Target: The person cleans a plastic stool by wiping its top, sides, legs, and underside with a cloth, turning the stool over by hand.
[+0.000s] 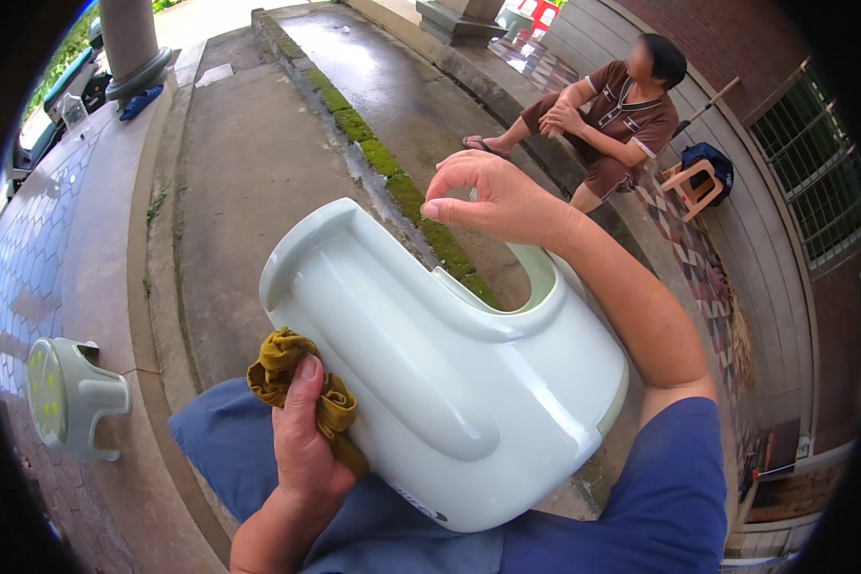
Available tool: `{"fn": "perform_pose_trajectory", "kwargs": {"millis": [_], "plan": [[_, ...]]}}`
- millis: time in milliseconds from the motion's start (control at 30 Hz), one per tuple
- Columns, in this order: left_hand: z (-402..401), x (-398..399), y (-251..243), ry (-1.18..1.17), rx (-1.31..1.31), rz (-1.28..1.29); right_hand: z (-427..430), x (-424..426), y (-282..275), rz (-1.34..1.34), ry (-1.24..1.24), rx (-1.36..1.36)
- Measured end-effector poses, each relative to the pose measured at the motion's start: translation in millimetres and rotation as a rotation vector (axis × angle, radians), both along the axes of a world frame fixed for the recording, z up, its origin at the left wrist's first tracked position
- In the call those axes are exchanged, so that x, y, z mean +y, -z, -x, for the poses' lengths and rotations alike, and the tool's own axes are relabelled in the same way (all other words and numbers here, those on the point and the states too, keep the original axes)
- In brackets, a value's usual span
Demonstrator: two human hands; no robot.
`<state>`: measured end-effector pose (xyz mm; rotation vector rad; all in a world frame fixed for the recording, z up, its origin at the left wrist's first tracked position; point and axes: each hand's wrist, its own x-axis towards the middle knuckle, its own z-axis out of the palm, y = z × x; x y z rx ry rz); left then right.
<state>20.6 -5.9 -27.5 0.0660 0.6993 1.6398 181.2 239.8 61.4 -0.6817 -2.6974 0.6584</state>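
A pale green-white plastic stool (pixel 430 373) lies tipped across my lap, its legs pointing away from me and the arched gap between two legs facing up. In my left hand (pixel 307 438) is a bunched mustard-brown cloth (pixel 280 359), pressed to the stool's left side. My right hand (pixel 484 194) is over the far end of the right leg, wrist bent, with thumb and forefinger curled into a loop. A bit of pale plastic shows through that loop; whether the other fingers grip the leg is hidden. Dark lettering marks the stool near my lap.
A smaller plastic stool (pixel 79 398) stands on the paving to the left. A mossy low kerb (pixel 373 154) runs along the concrete ahead. At right a person in brown (pixel 603 122) sits on the step, near a peach stool (pixel 692 183). Blue slippers (pixel 141 102) lie beside a pillar.
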Motion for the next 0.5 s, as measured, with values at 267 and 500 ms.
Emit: {"fn": "perform_pose_trajectory", "kwargs": {"millis": [267, 500], "plan": [[-11.4, -10.1, -2.8, 0.020, 0.090, -0.070, 46.0, -65.9, -27.2, 0.633, 0.096, 0.023], [-3.5, -30.7, 11.0, 0.064, 0.477, -0.176, 42.0, -85.1, -15.0, 0.612, 0.049, 0.031]]}}
